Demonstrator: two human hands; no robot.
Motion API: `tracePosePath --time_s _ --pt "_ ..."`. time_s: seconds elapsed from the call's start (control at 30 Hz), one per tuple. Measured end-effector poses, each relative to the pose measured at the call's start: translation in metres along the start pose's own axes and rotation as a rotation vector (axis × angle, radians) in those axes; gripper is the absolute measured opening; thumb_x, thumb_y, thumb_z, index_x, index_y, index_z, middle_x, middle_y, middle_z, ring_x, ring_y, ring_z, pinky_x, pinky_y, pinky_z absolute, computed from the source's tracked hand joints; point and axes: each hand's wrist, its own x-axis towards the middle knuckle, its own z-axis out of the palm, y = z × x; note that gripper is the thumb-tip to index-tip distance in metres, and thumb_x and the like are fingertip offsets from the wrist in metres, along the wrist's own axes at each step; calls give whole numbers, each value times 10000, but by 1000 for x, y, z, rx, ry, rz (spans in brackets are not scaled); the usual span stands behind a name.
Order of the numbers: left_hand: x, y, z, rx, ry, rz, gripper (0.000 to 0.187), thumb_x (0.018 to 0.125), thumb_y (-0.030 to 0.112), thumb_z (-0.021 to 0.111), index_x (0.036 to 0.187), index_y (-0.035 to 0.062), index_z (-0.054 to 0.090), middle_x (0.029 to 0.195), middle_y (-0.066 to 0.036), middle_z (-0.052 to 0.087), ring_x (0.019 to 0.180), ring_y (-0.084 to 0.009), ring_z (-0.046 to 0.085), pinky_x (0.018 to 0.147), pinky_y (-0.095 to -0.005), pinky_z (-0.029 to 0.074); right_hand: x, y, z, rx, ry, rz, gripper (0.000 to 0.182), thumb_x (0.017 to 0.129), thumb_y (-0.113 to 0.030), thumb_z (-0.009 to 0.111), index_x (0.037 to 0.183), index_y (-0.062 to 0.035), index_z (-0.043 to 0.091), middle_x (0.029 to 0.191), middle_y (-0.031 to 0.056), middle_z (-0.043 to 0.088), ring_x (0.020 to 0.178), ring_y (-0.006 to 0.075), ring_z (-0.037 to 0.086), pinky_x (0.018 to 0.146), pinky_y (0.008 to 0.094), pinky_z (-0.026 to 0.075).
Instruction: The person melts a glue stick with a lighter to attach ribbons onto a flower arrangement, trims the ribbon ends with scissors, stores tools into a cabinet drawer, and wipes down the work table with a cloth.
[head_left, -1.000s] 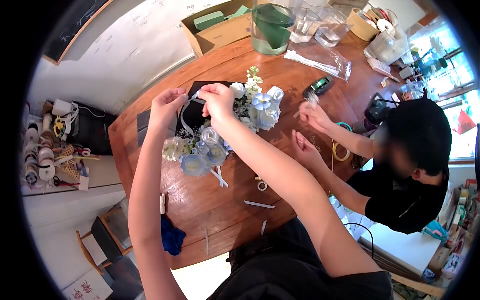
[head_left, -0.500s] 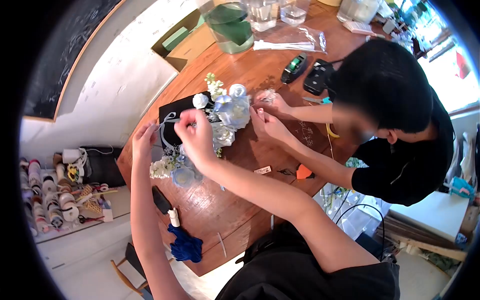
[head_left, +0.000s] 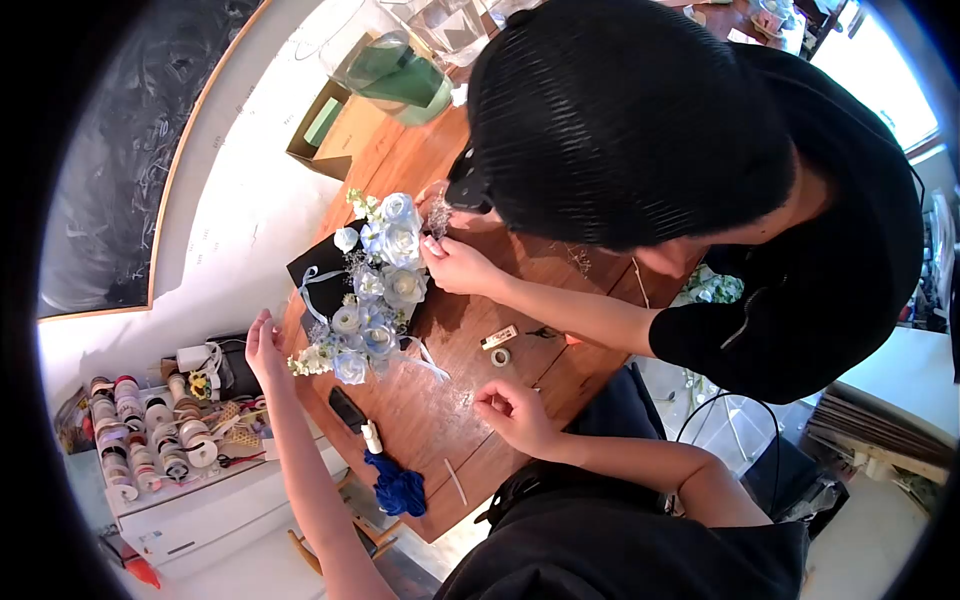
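Blue and white flowers (head_left: 400, 245) form a curved arrangement on a black board or box (head_left: 325, 262). A pale blue ribbon bow (head_left: 312, 278) lies on the black surface, and another ribbon end (head_left: 430, 362) trails off the near side. My left hand (head_left: 266, 352) is raised left of the flowers, fingers stretched up, holding nothing visible. Over the near part of the table my right hand (head_left: 515, 415) is curled in a pinch; whatever its fingertips may hold is too small to see. A co-worker's hand (head_left: 455, 265) touches the flowers' right side by small dried sprigs.
The co-worker leans over the wooden table (head_left: 450, 430) from the right. A tape roll (head_left: 500, 357), a small labelled box (head_left: 498, 337), a black object (head_left: 346, 408) and a blue cloth (head_left: 398, 487) lie on it. Ribbon spools (head_left: 165, 435) stand left; a green-tinted vase (head_left: 400, 85) stands behind.
Both my hands have let go of the ribbon, which now lies in a bow. My right hand has drawn back toward me, my left slightly down. The co-worker has leaned in over the table.
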Motion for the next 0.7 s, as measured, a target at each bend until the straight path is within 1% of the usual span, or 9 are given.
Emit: tracePosePath --time_s 0.2,0.23,0.3,0.33,0.43,0.53,0.57,0.63,0.7 --pt "-45 27 31 -28 10 19 254 873 91 587 1117 19 588 981 -2 598 780 -57 544 679 -191 455 3 -13 -24 11 -13 -53 91 805 -61 650 847 -41 571 714 2 532 521 64 399 480 224 335" --pt "-57 31 36 -11 36 36 241 872 88 588 1104 25 594 962 1 608 766 -51 546 664 -183 444 3 -9 -27 20 -19 -59 92 804 -59 650 848 -39 572 712 1 531 524 63 398 483 223 335" --pt "-71 25 29 -25 0 91 219 870 84 588 1081 29 605 917 8 617 745 -47 550 662 -181 444 3 -13 -33 25 -54 -52 84 814 -54 646 851 -41 572 709 -15 518 550 50 398 503 207 336" --pt "-83 22 29 -21 52 88 195 872 80 583 1058 29 615 882 12 622 733 -47 553 660 -182 446 2 -14 -37 20 -82 -40 76 826 -52 641 854 -43 572 708 -30 505 574 37 399 522 191 336" --pt "-129 18 22 -71 58 91 191 879 71 566 1057 21 615 886 6 624 748 -50 555 685 -188 444 3 -18 -40 -39 -126 -74 71 835 -37 635 850 -40 566 718 -39 497 608 22 418 547 173 343" --pt "-175 6 7 -73 139 58 188 887 69 552 1055 11 611 875 -1 618 753 -54 548 694 -201 439 3 -18 -35 -85 -170 -49 74 828 -21 637 847 -35 567 736 -35 513 617 18 444 551 169 358" --pt "-188 -3 0 -90 178 41 187 885 62 544 1053 6 603 905 -13 616 756 -78 578 691 -217 470 4 -18 -34 -106 -185 -42 75 826 -14 637 846 -33 568 741 -34 518 620 17 454 552 168 364" --pt "-216 -19 -11 -124 269 -74 187 880 63 552 1047 7 615 901 -14 619 743 -77 572 686 -209 461 8 -12 -24 -47 -194 -22 64 818 -57 650 819 -29 593 681 -21 515 557 44 419 503 197 342" --pt "-239 -35 -24 -76 266 -81 183 876 61 553 1037 9 623 891 -14 620 746 -78 570 687 -210 458 21 -12 -12 -75 -245 -47 62 826 -63 645 832 -21 599 692 -14 525 561 46 422 506 201 344"
